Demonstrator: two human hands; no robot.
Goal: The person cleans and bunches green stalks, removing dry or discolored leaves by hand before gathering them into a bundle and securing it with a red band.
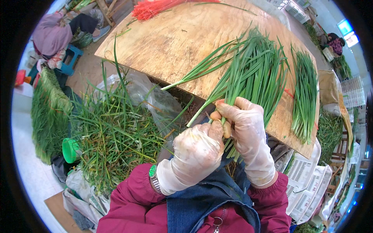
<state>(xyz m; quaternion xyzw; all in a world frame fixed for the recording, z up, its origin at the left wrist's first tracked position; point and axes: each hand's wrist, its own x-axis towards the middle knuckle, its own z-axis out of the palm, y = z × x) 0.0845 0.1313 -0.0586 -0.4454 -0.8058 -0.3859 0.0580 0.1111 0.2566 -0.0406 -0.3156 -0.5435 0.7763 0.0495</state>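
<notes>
A loose bunch of garlic chives [256, 73] lies on the wooden board with its leaves pointing away from me. Its pale stem ends hang over the near edge. My right hand [248, 120], in a thin whitish glove, is closed round the stems. Close against it, my left hand [198, 149] is closed too, its fingers pinching at the stems; bare fingertips show through the gloves. A few chives [202, 70] fan out to the left of the bunch. Farther right rests a separate, neater chive bundle [304, 97], with bits of red strip beside it.
The wooden board [155, 50] carries a pile of red strips [155, 8] at its far edge. A heap of loose leaves [116, 136] on clear plastic fills my left side, near a green cup-like container [70, 150]. White printed sacks [307, 186] lie right. Another person [52, 35] sits far left.
</notes>
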